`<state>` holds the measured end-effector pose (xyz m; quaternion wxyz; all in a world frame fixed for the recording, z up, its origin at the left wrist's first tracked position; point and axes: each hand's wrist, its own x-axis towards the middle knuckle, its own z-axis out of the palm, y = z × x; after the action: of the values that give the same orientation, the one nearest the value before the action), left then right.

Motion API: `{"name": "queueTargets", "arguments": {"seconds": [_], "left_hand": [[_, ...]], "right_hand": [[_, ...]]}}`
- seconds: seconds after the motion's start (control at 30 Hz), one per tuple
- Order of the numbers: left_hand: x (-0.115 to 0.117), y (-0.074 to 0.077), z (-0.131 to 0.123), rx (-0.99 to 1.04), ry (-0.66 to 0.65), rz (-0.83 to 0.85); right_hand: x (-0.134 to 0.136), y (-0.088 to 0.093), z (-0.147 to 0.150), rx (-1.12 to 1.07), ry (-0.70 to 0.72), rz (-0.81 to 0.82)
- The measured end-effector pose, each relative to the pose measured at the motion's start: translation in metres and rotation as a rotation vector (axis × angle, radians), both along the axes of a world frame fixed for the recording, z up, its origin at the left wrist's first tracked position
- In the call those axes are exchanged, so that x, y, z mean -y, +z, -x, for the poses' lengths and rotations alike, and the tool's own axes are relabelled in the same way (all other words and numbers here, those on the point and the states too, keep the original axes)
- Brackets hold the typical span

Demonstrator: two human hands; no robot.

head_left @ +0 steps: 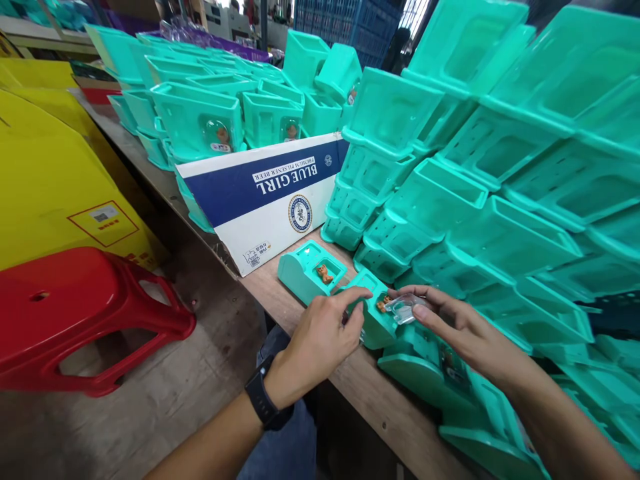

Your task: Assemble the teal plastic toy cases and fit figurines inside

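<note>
Two green cases are in play on our bench (370, 400)! In the left case (305, 283), a brown figure (324, 273) sits in its recess with no cover that we can make out. Over at the right case (376, 333), our right hand pinches a clear cover (403, 309) just beside another brown figure (383, 304); we'd call that one unfinished, cover not yet seated. Our left hand (320, 340) curls at the near side, forefinger out over the case, and we cannot tell whether it grips anything. Beyond the carton (220, 200), the far cases (190, 113) include two showing figures under clear domes, so those look done. The right-hand stack (395, 107)? Plenty of bare recesses, plenty left, we judge!
</note>
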<state>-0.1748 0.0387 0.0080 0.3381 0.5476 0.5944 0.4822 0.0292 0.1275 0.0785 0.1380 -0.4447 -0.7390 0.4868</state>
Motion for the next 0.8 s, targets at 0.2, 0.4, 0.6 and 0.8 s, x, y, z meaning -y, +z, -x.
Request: {"name": "queueTargets", "arguments": {"seconds": [0.2, 0.4, 0.6, 0.8], "left_hand": [[-0.001, 0.002, 0.0, 0.008, -0.003, 0.008], [0.0, 0.001, 0.001, 0.021, -0.017, 0.003], [0.0, -0.002, 0.0, 0.027, -0.018, 0.005], [0.0, -0.002, 0.001, 0.034, -0.018, 0.012]], "right_hand": [[-0.003, 0.003, 0.009, 0.014, 0.041, 0.041], [-0.003, -0.01, 0.001, 0.039, 0.032, -0.093], [0.009, -0.014, -0.01, 0.12, -0.011, -0.296], [0.015, -0.011, -0.007, 0.246, 0.053, -0.363]]}}
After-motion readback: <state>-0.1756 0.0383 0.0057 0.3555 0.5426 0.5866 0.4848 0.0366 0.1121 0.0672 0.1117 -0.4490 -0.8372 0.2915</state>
